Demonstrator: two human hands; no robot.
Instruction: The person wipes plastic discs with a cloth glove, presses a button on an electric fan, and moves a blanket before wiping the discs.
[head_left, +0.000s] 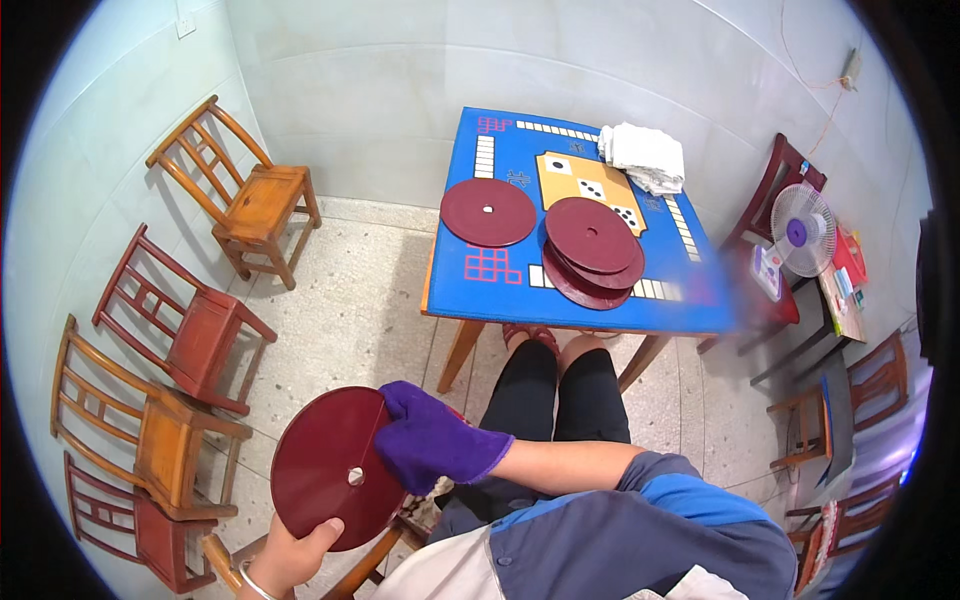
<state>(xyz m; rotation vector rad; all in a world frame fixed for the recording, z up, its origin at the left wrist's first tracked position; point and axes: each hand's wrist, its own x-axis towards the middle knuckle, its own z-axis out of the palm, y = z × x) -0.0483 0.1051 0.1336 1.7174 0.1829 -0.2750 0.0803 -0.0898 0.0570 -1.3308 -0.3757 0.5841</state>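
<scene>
My left hand (296, 551), with a silver bangle at its wrist, grips the lower edge of a glossy maroon disc (319, 457). Its thumb lies on the upper face, and the fingers are hidden beneath. The disc is tilted and has a small hole near its middle. A purple cloth mitt (442, 442) covers my right hand (424, 439), which is closed over the disc's right edge; its fingers cannot be seen. On the blue-topped table (487, 296) ahead lie a single maroon disc (480, 221) and an uneven stack of several similar discs (592, 240).
Folded white cloths (645, 157) rest at the table's far right corner. Several wooden chairs (262, 199) line the left wall. To the right, an electric fan (802, 229) stands on a red chair (780, 300). My knees (559, 390) reach the table's front edge.
</scene>
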